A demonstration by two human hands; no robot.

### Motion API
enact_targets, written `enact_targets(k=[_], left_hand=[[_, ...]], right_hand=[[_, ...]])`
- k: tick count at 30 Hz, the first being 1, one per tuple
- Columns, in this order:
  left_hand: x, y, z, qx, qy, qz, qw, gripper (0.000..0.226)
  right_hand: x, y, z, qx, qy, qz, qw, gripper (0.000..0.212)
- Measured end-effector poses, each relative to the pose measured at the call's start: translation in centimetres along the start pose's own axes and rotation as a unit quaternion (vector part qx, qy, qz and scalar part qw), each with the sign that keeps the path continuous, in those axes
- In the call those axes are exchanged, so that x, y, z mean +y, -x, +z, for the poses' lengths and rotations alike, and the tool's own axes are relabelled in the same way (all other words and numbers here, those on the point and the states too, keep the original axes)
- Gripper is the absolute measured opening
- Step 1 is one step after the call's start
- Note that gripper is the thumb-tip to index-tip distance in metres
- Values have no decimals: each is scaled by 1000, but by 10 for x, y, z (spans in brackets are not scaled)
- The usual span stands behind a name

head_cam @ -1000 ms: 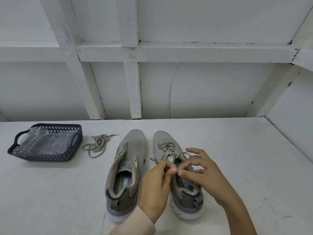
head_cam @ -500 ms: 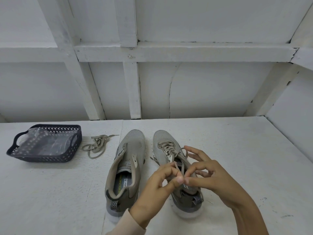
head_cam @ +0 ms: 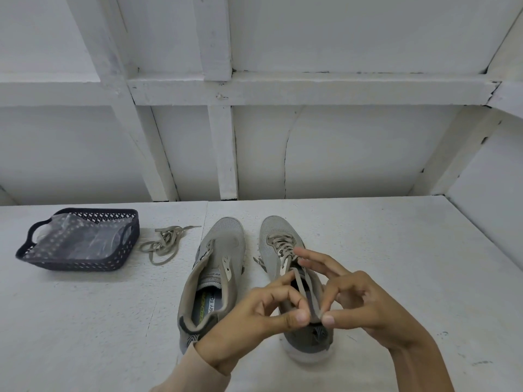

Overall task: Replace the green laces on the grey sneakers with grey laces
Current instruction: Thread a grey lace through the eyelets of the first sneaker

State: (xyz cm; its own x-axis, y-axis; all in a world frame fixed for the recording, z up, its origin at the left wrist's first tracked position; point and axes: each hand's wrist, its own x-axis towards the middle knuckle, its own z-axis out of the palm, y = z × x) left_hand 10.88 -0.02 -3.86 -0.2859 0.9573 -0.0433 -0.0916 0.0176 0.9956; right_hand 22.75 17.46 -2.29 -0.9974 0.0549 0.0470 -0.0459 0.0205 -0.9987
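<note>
A white painted desk [head_cam: 396,264] with a rough, scuffed top fills the foreground. Just above its near edge, the left hand [head_cam: 263,315] and right hand [head_cam: 365,304] each pinch a lace [head_cam: 307,295] between thumb and forefinger, the right hand's other fingers spread. The lace runs up from the laced sneaker [head_cam: 278,250] beneath them. Just beside it stands the unlaced sneaker [head_cam: 223,250]. Further left lie a loose lace [head_cam: 162,244] and a dark perforated basket [head_cam: 70,263] holding a clear plastic bag [head_cam: 82,236]. Behind rises a white framed wall [head_cam: 339,151].
</note>
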Motion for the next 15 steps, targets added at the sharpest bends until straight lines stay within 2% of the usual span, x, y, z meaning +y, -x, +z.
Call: enact_targets(k=[4,10,15], left_hand=[[1,1,-2,-22,-14,13,1000,6],[0,1,-4,-44,-16,29,998,21],[2,4,-6,-24,11,5,1000,7]], right_hand=[[2,3,-4,-6,-30,-21,999,5],[6,5,-9,-14,-59,-47,997,5],[11,4,-12,-16,-73,-64,995,4]])
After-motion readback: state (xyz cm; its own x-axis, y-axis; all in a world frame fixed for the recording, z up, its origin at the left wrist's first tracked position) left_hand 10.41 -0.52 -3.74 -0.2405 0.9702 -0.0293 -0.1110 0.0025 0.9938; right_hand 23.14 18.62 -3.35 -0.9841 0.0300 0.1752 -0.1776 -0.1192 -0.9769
